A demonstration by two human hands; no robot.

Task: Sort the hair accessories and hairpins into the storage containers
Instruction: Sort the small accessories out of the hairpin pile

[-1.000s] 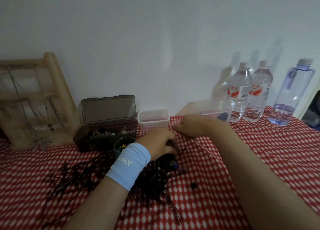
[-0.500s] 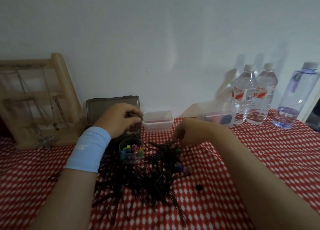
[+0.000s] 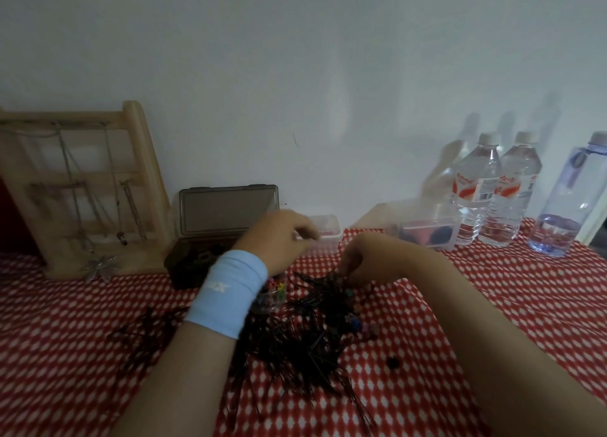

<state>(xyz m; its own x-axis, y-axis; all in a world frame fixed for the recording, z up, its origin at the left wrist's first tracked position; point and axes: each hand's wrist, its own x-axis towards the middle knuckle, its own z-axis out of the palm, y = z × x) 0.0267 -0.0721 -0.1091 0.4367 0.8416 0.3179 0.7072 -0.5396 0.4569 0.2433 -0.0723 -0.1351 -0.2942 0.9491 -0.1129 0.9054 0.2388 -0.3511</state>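
On the counter, a red-and-white checked cloth [image 3: 525, 288] lies under everything. At the far left a wooden rack [image 3: 138, 160] leans against the wall with necklaces [image 3: 74, 187] hanging on it. Just beside it stands a dark box [image 3: 189, 261] with its lid [image 3: 226, 211] raised. To the right of that we see a small clear container [image 3: 330, 231]. Farther right is a larger clear container [image 3: 430, 231] holding pink and dark things. Three water bottles [image 3: 476, 190] stand along the wall at the far right.

The hairpins [image 3: 305, 334] lie in a loose black heap at the middle of the cloth, with a few coloured clips mixed in. A small clear cup [image 3: 274, 293] of coloured clips sits at the heap's left edge, partly hidden by the left forearm and its light blue wristband [image 3: 230, 292]. One small black piece [image 3: 392, 361] lies apart to the right.

The left forearm crosses over the heap and hides much of the dark box. The left grip [image 3: 282, 236] hovers between the box and the small clear container, its fingers bent toward the container's rim. It is blurred, so we cannot tell whether it is together on anything. The right grip [image 3: 364, 256] rests at the heap's far edge with its knuckles up and fingers curled down among the pins. The fingertips are hidden, so we cannot tell whether they are clamped on a pin.
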